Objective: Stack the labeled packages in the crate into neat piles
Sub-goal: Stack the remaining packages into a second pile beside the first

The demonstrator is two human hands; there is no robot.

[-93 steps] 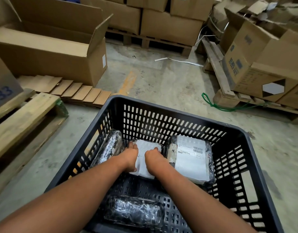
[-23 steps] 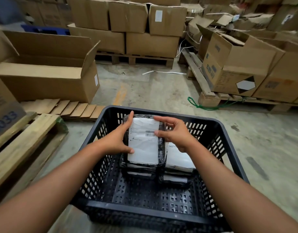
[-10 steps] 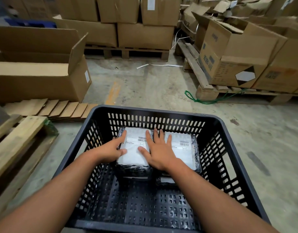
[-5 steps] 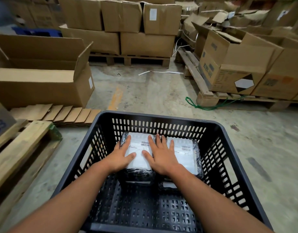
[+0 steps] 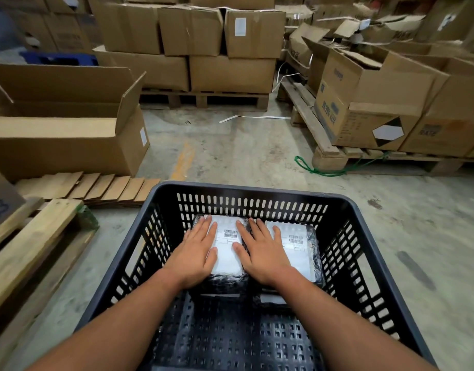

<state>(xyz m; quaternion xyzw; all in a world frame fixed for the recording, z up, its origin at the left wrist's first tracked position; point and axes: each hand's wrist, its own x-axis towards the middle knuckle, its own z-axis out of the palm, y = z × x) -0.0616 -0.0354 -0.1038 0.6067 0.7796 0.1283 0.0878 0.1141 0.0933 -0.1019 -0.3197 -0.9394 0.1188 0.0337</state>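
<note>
Two piles of black-wrapped, white-labelled packages stood side by side against the far wall of the black crate [image 5: 257, 188], and both hands lay flat on top of them with nothing gripped. The left hand [image 5: 195, 253] rested palm-down with fingers spread on the left edge of the left pile [image 5: 227, 255]; the right hand [image 5: 262, 253] lay the same way across the seam between that pile and the right pile [image 5: 300, 253], touching both. Lower packages showed only as dark edges at the near side of each pile, so how squarely they sat underneath could not be told. The likeliest trouble, as I judged it, was the slick wrap: pressing or nudging the top package sideways could slide it off the one below and skew the pile. Because the right hand bridged both piles, a push meant for one could drag the other. Lifting the palms off quickly might also carry a clinging top package along. The near half of the crate floor held no packages, leaving room for a toppled package to tumble forward.
</note>
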